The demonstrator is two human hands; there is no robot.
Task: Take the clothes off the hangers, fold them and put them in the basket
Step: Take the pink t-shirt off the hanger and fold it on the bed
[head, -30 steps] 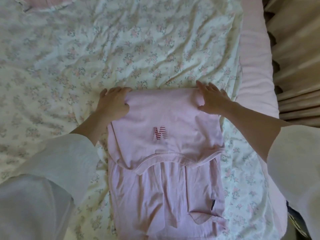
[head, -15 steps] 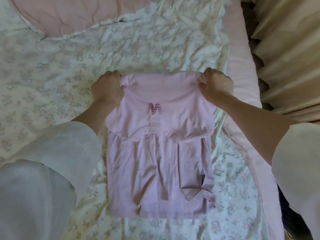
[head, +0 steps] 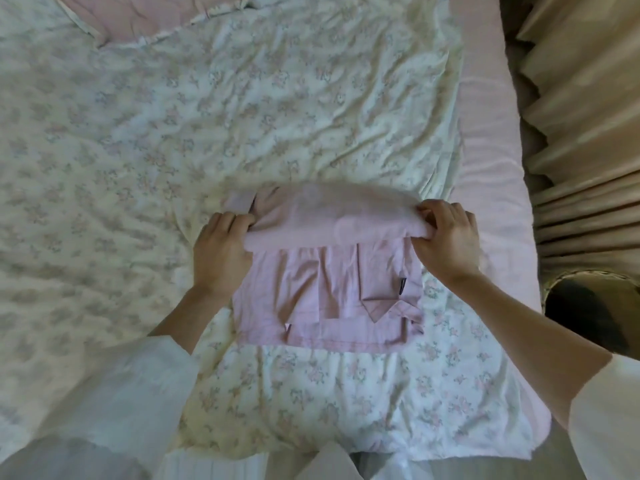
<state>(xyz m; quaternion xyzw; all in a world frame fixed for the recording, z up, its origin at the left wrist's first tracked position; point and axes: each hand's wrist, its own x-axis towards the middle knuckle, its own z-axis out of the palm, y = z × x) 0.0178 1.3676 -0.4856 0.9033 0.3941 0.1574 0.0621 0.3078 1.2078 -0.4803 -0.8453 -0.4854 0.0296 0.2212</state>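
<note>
Soft pink shirt [head: 325, 292] on crumpled floral quilt [head: 242, 116]; left hand [head: 221, 251] and right hand [head: 446, 237] pinch its rolled far fold; woven basket [head: 588, 306] right of shirt.

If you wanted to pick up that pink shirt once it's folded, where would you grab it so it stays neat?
Probably by its two short side edges, one hand from each side, as the left hand and right hand grip the pink shirt now. It lies as a flat rectangle on the floral quilt, with loose flaps at the near edge, so lifting from the sides should keep the layers together.
</note>
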